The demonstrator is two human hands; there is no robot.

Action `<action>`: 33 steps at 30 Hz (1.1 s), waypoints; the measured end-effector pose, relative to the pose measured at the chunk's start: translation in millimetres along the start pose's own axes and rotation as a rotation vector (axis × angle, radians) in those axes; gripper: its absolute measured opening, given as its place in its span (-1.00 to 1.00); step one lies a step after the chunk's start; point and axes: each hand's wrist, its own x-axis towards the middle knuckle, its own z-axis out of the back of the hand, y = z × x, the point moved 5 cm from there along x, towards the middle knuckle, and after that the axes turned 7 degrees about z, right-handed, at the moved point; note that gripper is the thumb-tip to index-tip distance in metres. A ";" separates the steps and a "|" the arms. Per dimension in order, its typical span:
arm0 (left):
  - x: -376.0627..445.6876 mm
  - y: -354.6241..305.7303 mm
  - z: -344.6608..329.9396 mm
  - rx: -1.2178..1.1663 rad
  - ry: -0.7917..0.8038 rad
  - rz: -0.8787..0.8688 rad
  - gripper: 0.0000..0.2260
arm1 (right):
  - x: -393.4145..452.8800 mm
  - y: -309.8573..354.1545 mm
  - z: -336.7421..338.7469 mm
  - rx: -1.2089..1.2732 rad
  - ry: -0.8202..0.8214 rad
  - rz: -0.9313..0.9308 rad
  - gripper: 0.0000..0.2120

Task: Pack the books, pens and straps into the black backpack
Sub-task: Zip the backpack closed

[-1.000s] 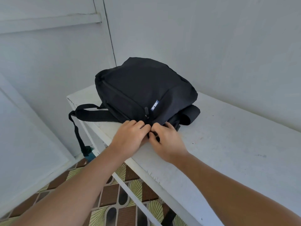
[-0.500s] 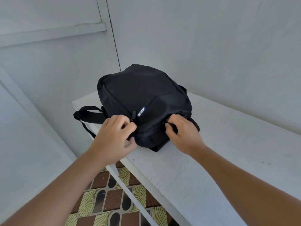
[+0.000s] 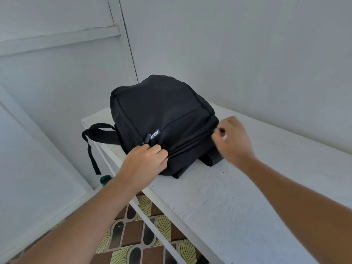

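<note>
Two hands work the zip line of a black backpack on a white table.

The black backpack (image 3: 163,119) lies at the table's (image 3: 247,197) far left corner, its near end close to the front edge. One shoulder strap (image 3: 95,138) hangs off the left edge (a small blue label sits near a zip pull on top). The left hand (image 3: 146,161) grips bunched fabric at the bag's near end, fingers curled tight around it. The right hand (image 3: 233,139) pinches something small and dark at the bag's right side, probably a zip pull, too blurred to tell.
</note>
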 end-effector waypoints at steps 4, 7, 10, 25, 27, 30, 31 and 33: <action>0.4 -1.4 4.6 -0.021 0.058 0.046 -0.76 | 10.1 -34.0 -7.5 0.256 0.127 -0.354 -0.85; 4.4 -5.9 16.4 -0.086 0.067 0.142 -0.83 | -0.8 -19.7 -24.6 0.317 0.192 -0.423 -0.81; 14.7 -17.7 39.8 -0.136 -0.014 0.158 -0.70 | -11.9 -5.6 -32.9 0.279 0.197 -0.394 -0.83; 18.9 -21.3 -13.2 0.022 0.347 0.297 -0.80 | -59.2 34.7 -65.2 0.084 0.297 0.248 -0.85; 21.6 -16.8 -11.9 0.018 0.407 0.318 -0.74 | -47.9 18.2 -56.7 0.072 0.223 0.167 -0.84; 28.1 -17.3 -6.1 -0.015 0.457 0.320 -0.79 | -26.5 2.3 -47.5 0.074 0.185 0.053 -0.83; 31.9 -20.3 -1.8 -0.020 0.442 0.300 -0.86 | -22.1 2.9 -47.3 0.093 0.164 0.047 -0.83; 45.2 -31.9 9.3 -0.013 0.274 0.220 -0.83 | -15.0 7.1 -47.6 0.144 0.106 0.053 -0.85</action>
